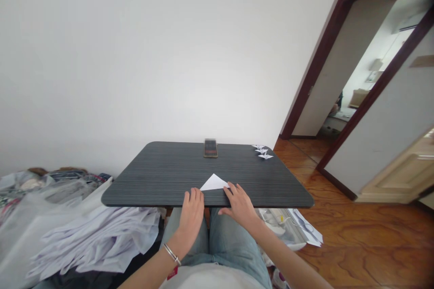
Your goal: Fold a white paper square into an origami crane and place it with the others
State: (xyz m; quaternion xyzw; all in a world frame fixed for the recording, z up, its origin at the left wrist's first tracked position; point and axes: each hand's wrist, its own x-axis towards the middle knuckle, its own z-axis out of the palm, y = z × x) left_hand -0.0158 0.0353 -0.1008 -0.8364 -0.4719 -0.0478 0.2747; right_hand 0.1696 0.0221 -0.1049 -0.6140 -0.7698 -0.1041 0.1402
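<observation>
A sheet of white paper (214, 182), folded into a triangle, lies on the dark table (162, 167) near its front edge, point away from me. My left hand (192, 211) rests at the table edge with its fingertips on or beside the paper's left corner, fingers lying flat and close together. At the right corner, the fingers of my right hand (240, 204) are spread and touch the paper, the thumb pointing left below the edge. Several folded white paper cranes (266, 156) stand in a row at the table's back right.
A phone (210, 148) leans upright at the back of the table, near the white wall (203, 54). Piled white cloth (101, 239) lies to the left below the table. At the right, under the table, is a clear container (283, 228) with papers (307, 226) beside it.
</observation>
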